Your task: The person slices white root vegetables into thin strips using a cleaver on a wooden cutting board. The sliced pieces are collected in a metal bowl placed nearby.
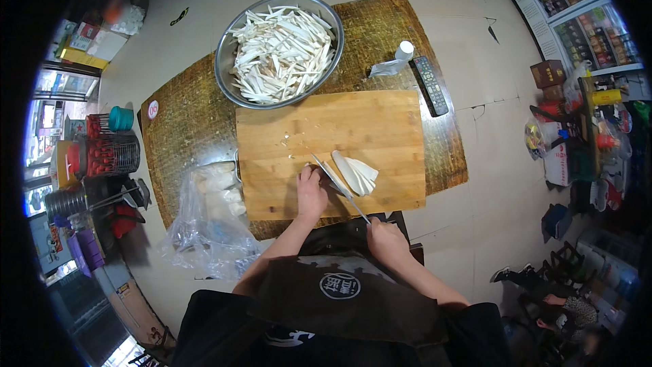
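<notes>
My right hand (387, 239) is closed around the handle of a kitchen knife (338, 182), whose blade slants over the wooden cutting board (275, 163). Close to the left side of the blade, my left hand (311, 196) has its fingers bent on the board; what lies under them is mostly hidden by the hand and knife. Several white, elongated slices of a vegetable or mushroom (356, 173) fan out just right of the blade. Beyond the board, a metal bowl (222, 77) is heaped with pale cut strips (285, 56). Small crumbs dot the board.
Left of the board, a clear plastic bag (204, 229) holds whole pale pieces (219, 178). A remote control (430, 86) and a white roll (404, 50) lie at the right of the table (188, 107). A seated person (560, 300) is at the far lower right.
</notes>
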Demonstrator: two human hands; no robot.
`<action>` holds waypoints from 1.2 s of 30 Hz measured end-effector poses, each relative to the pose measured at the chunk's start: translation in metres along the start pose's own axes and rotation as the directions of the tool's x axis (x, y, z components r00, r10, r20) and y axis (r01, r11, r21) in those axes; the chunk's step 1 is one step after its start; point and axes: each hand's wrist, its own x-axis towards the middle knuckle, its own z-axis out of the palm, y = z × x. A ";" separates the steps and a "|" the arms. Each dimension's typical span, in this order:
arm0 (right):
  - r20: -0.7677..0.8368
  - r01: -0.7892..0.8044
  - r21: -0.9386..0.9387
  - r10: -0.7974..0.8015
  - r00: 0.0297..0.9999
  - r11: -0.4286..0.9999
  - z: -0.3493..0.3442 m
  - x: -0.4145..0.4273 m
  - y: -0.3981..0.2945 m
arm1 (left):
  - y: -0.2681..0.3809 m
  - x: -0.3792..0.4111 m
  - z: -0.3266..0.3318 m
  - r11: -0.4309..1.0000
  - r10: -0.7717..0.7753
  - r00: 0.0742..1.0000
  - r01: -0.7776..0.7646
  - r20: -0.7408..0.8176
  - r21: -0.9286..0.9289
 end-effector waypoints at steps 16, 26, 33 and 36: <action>-0.060 -0.043 0.125 0.051 0.997 0.991 0.048 0.063 0.007 | -0.003 -0.006 -0.004 0.994 -0.004 1.000 0.005 0.017 -0.105; -0.015 -0.051 0.097 0.053 0.998 0.994 0.016 0.023 -0.005 | -0.013 -0.005 0.001 0.984 -0.064 0.998 0.066 0.018 -0.167; -0.040 -0.002 0.071 0.005 0.999 0.997 -0.007 0.010 -0.017 | -0.004 -0.005 -0.002 0.982 -0.079 0.996 0.083 0.029 -0.170; -0.030 -0.012 0.070 0.014 0.999 0.997 -0.004 0.012 -0.016 | -0.004 -0.005 -0.003 0.985 -0.068 0.998 0.070 0.018 -0.160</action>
